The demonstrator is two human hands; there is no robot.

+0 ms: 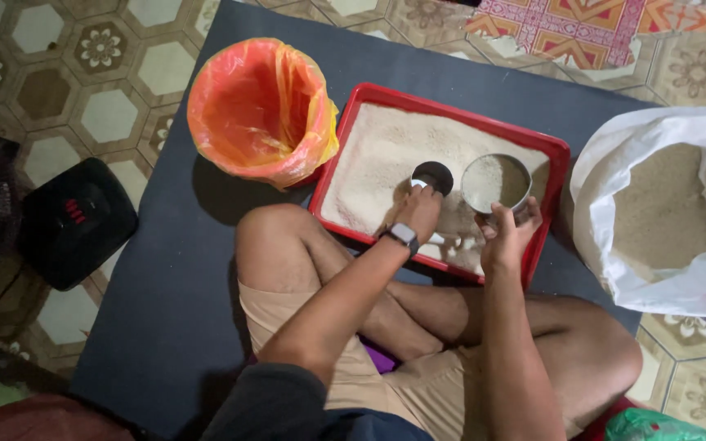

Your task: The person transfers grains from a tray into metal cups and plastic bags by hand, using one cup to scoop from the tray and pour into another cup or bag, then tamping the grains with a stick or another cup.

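We sit cross-legged on a dark grey mat (173, 269) laid over a patterned tile floor (67, 73), looking down at a red tray (451, 110) filled with pale grain. Our left hand (420, 212), with a watch (403, 236) on its wrist, is closed around a small metal cup (432, 175) that rests in the grain near the middle of the tray. Our right hand (507, 237) grips the near rim of a wider round metal bowl (496, 181), which holds some of the same grain and sits just beside the cup, to its right. The two vessels are close together, almost touching.

Left of the tray, touching its corner, stands a bin lined with an orange plastic bag (259, 110), open at the top. To the right of the tray lies a large white sack (663, 212), its mouth rolled open on more grain. A black box-shaped device (75, 220) sits on the floor at the left edge of the mat.
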